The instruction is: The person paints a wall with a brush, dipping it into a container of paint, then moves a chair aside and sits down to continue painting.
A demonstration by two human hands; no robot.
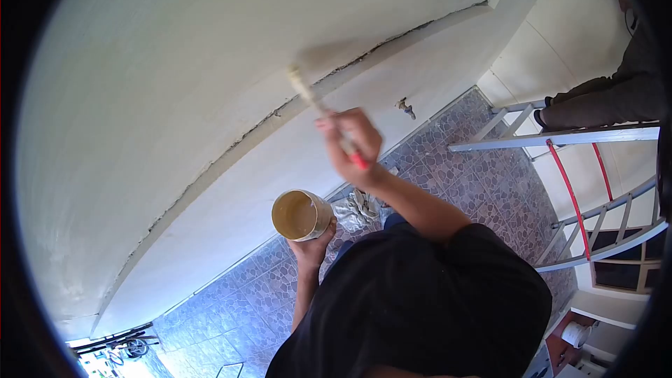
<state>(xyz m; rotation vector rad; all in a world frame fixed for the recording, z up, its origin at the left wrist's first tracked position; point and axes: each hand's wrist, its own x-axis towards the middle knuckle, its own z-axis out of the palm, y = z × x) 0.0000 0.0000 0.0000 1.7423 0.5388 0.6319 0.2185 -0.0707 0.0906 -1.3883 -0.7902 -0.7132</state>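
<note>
My right hand [355,143] is closed round the handle of a paintbrush [302,87], red at its butt end and a little blurred. The pale bristles point up and left, close over the cream wall [189,77] just above a rough, cracked ledge [241,141]. Lower down, my left hand [312,246] grips a paint can [323,215] from below and the side. The can is tilted so its open mouth faces me, and pale cream paint [297,214] shows inside.
A tap [405,107] sticks out of the lower wall. Crumpled sheeting [357,210] lies on the stone-patterned floor [259,283] by my feet. At right another person's legs [605,101] are on a metal ladder [581,137] with red braces. A bicycle [129,347] stands far lower left.
</note>
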